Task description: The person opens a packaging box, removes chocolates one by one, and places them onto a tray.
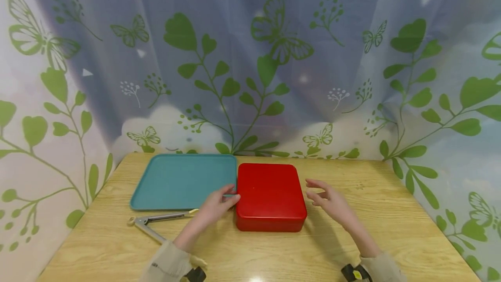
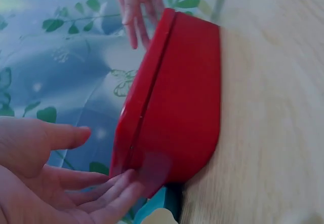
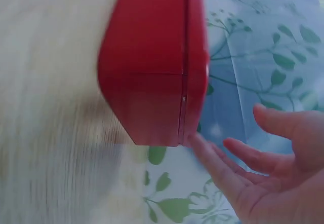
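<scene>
A red square box (image 1: 270,193) with its lid on sits on the wooden table between the two hands. At its left side my left hand (image 1: 216,206) has its fingertips right at the lid's edge, fingers loosely extended. The left wrist view shows the seam between lid and body of the red box (image 2: 177,97). My right hand (image 1: 330,201) is held a little off the box's right side, its fingers spread and nothing in them. In the right wrist view, the right hand (image 3: 273,168) has fingertips overlapping the box's far corner.
A teal tray (image 1: 184,182) lies at the back left, right beside the box. In front of it rest metal tongs (image 1: 150,223) with light-coloured tips, partly behind the left arm. A curtain (image 1: 250,77) with leaves and butterflies hangs behind the wooden table (image 1: 352,177).
</scene>
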The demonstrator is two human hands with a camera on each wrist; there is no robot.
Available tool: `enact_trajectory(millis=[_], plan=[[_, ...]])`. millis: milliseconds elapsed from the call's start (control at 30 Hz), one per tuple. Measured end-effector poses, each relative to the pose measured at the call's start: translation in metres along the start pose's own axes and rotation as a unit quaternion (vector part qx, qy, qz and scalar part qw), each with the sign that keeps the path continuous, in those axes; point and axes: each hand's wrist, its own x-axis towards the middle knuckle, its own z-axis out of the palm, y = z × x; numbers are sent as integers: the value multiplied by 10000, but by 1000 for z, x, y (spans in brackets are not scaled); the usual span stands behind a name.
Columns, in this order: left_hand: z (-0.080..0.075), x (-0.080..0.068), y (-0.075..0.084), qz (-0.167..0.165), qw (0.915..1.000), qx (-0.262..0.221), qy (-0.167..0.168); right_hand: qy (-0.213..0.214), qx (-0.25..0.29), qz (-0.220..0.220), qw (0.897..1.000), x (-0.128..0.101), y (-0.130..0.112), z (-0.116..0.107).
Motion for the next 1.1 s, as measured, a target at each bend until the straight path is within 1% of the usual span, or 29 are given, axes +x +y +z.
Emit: enact_trajectory(millis=[67, 133, 233, 367, 500, 700, 867, 1100], plan=[[-1, 4, -1, -134, 9992, -373, 71, -85, 490, 198, 9986, 6, 2, -4], [-2, 7, -4, -314, 9963, -797, 29, -159, 874, 425, 9951, 10, 5, -5], [-3, 11, -9, -478, 9891, -1387, -128, -223, 1214, 727, 9897, 15, 10, -5], [-5, 14, -14, -550, 9801, -1888, -264, -363, 1514, 956, 9832, 17, 16, -4], [-6, 14, -16, -580, 9766, -2039, -350, -579, 1547, 944, 9817, 17, 20, -1], [-6, 13, -17, -557, 9738, -2167, -398, -672, 1639, 901, 9801, 18, 22, 2], [-5, 12, -15, -601, 9705, -2326, -216, -635, 1756, 882, 9785, 16, 18, 3], [-3, 11, -12, -657, 9695, -2361, 9, -498, 1763, 953, 9784, 15, 15, 7]])
